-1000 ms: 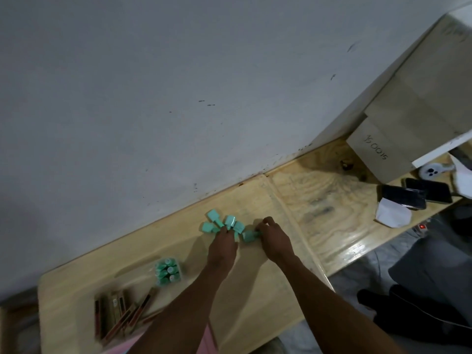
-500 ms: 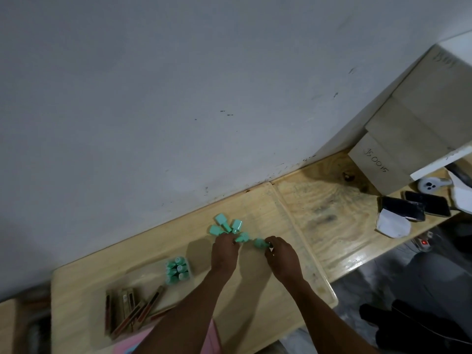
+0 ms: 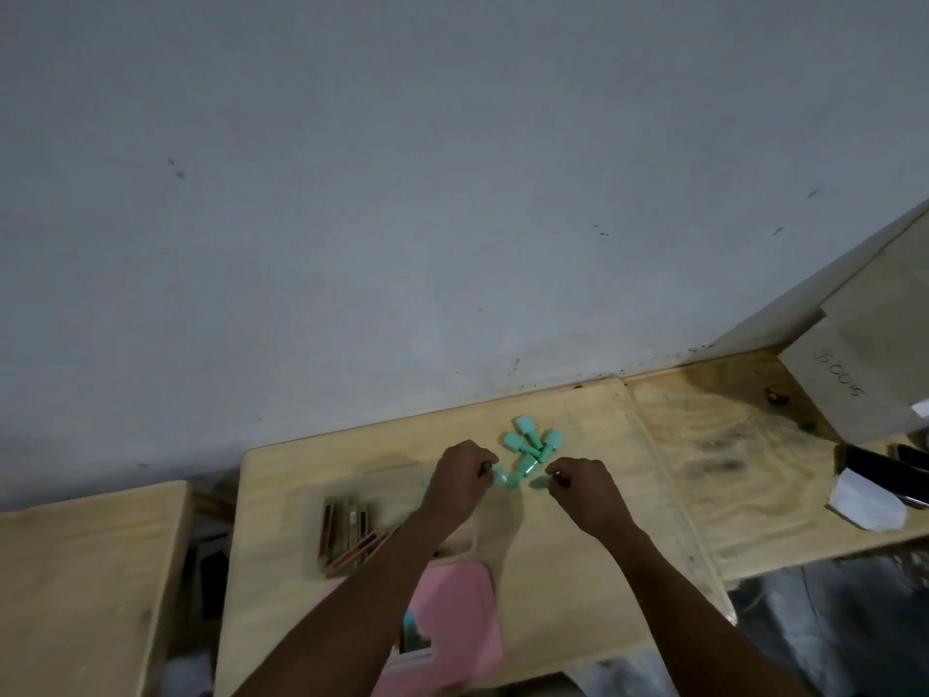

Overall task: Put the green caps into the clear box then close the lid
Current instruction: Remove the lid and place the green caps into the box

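Several green caps (image 3: 532,441) lie in a loose cluster on the wooden table (image 3: 563,586) near the wall. My left hand (image 3: 460,482) pinches one green cap (image 3: 499,476) at its fingertips, just left of the cluster. My right hand (image 3: 585,490) pinches another green cap (image 3: 540,480) below the cluster. The clear box (image 3: 392,515) sits left of my hands, mostly hidden behind my left wrist and forearm, with brown sticks (image 3: 347,533) in its left part.
A pink case (image 3: 452,621) lies at the table's near edge under my left arm. Cardboard boxes (image 3: 864,364), dark phones (image 3: 885,470) and a white paper (image 3: 864,505) occupy the right side. A second wooden table (image 3: 75,586) stands at left.
The camera view shifted, so the table now sits further right and lower. Both hands have drawn back slightly from the cluster, each with a cap pinched. My left arm now covers the box's caps.
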